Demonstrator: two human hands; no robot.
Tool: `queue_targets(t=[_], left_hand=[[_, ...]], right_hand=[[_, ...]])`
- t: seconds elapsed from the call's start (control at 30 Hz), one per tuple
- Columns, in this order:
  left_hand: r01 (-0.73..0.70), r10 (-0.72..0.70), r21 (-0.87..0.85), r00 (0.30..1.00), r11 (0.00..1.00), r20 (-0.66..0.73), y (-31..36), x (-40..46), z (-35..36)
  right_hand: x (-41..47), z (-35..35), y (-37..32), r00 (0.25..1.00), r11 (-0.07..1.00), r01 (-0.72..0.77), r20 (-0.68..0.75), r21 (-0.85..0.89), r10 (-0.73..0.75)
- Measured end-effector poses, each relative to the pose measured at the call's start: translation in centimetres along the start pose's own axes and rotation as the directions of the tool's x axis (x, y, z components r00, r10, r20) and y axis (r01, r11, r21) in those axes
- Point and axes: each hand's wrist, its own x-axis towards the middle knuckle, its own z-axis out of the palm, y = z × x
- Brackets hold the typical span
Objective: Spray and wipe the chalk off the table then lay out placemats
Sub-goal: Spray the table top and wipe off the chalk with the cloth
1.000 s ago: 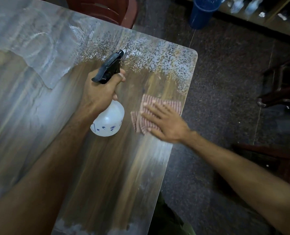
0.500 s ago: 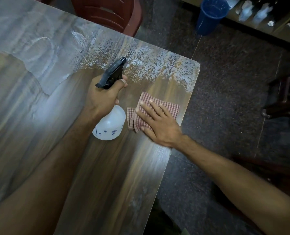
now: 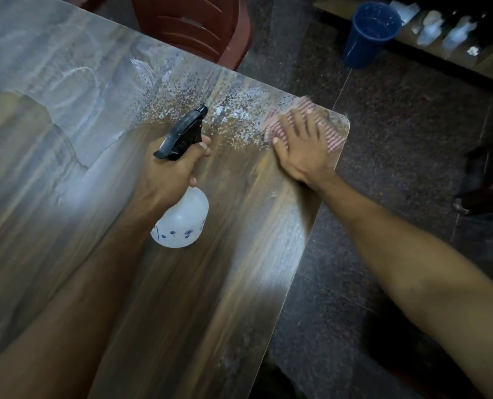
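Head view. A wood-grain desk [image 3: 182,298] is shown from above, its near and left parts cut off by the frame. A white spray bottle [image 3: 182,220] with a black trigger head [image 3: 183,135] is gripped at the neck by the left hand [image 3: 167,174], the fingers curled round it and the nozzle aimed at the far right corner of the desk; whether the bottle's base touches the desk cannot be told. A red-checked cloth [image 3: 333,133] is pressed flat at that far right corner under the right hand [image 3: 304,142], whose fingers are spread and straight; the cloth is blurred and largely covered by the hand. Speckled white chalk residue [image 3: 233,110] is seen along the far edge between the nozzle and the cloth, and a pale chalk film [image 3: 66,82] covers the far left part. Beyond the far edge a red chair [image 3: 199,27] is partly cut off. A blue bucket [image 3: 367,36] stands on the dark floor [image 3: 412,139]; pale objects on the shelf behind it are too blurred to identify.
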Motion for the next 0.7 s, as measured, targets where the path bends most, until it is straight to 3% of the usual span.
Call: queue_targets(t=[0.17, 0.23, 0.3, 0.37, 0.47, 0.6, 0.7], left_hand=[[-0.002, 0.002, -0.020, 1.000, 1.000, 0.006, 0.3, 0.4, 0.1], [0.003, -0.003, -0.023, 1.000, 1.000, -0.002, 0.4, 0.6, 0.0], [0.010, -0.010, -0.029, 1.000, 1.000, -0.006, 0.2, 0.7, -0.3], [0.017, -0.017, -0.021, 1.000, 1.000, -0.009, 0.0, 0.6, -0.6], [0.021, -0.021, 0.005, 1.000, 1.000, -0.017, -0.3, 0.8, -1.0], [0.012, -0.012, 0.007, 1.000, 1.000, -0.022, -0.4, 0.9, -1.1], [0.004, -0.004, 0.014, 1.000, 1.000, -0.011, -0.2, 1.0, -0.9]], right_hand=[[-7.6, 2.2, -4.8, 0.936, 0.937, 0.347, 0.075, -0.034, -0.344], [-8.5, 2.3, -3.5, 0.913, 0.915, 0.402, 0.093, -0.030, -0.398], [-6.6, 1.6, -1.2, 0.951, 0.954, 0.299, 0.088, -0.030, -0.296], [-2.9, 0.6, 1.2, 0.996, 0.996, 0.084, 0.025, -0.019, -0.083], [1.9, -0.6, 3.3, 0.993, 0.993, -0.116, -0.011, 0.031, 0.116], [4.1, -0.8, 1.1, 0.993, 0.992, -0.112, -0.035, 0.059, 0.114], [3.2, -0.2, -2.3, 1.000, 0.999, 0.022, -0.004, 0.025, -0.022]])
